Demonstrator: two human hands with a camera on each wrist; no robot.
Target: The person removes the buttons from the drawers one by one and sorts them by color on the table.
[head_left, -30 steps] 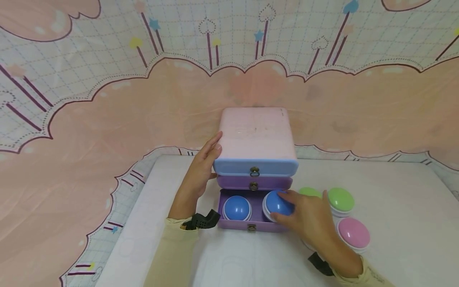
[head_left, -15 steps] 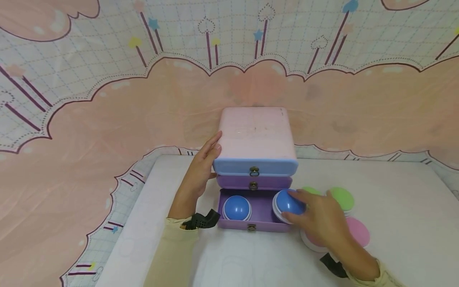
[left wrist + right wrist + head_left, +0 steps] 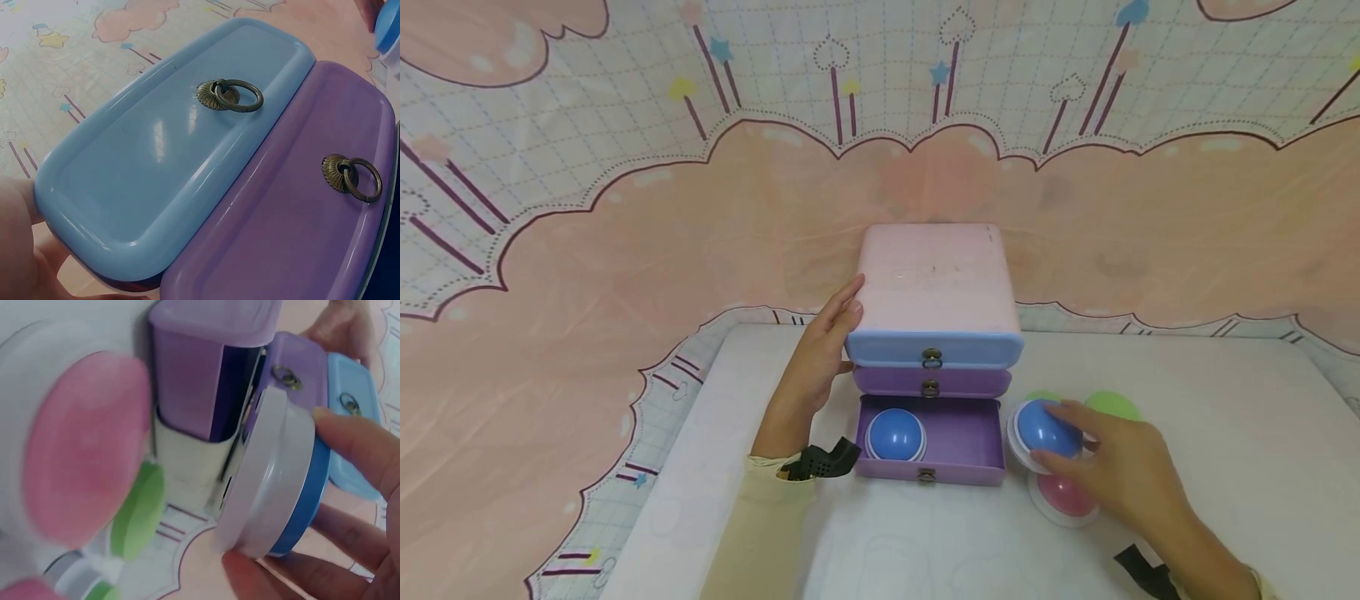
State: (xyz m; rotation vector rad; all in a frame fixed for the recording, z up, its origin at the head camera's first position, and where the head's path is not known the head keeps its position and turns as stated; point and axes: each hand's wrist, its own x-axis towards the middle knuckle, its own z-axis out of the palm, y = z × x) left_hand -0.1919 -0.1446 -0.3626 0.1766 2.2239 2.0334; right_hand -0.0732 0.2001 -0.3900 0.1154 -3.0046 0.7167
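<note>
A small drawer cabinet [image 3: 936, 279] with a pink top has its bottom purple drawer [image 3: 966, 437] pulled out. Inside that drawer's left half sits a round white button with a blue dome [image 3: 895, 435]. A second blue-domed button [image 3: 1043, 432] is pinched at its rim by my right hand [image 3: 1131, 471], just right of the drawer. In the right wrist view this button [image 3: 275, 487] stands tilted on edge between thumb and fingers. My left hand [image 3: 814, 354] rests along the cabinet's left side, its fingers fairly straight. The blue front [image 3: 169, 150] of the top drawer fills much of the left wrist view.
A pink-domed button [image 3: 1067, 498] lies on the white table [image 3: 925, 542], partly beneath the held one. Behind my right hand are green-domed buttons, one of them [image 3: 1112, 405] partly covered. A patterned cloth [image 3: 700, 225] forms the backdrop. Brass ring pulls [image 3: 932, 358] hang on the drawers.
My right hand has lifted the blue-domed button out of the drawer's right half and carried it right, over the drawer's side. My left hand has stayed against the cabinet.
</note>
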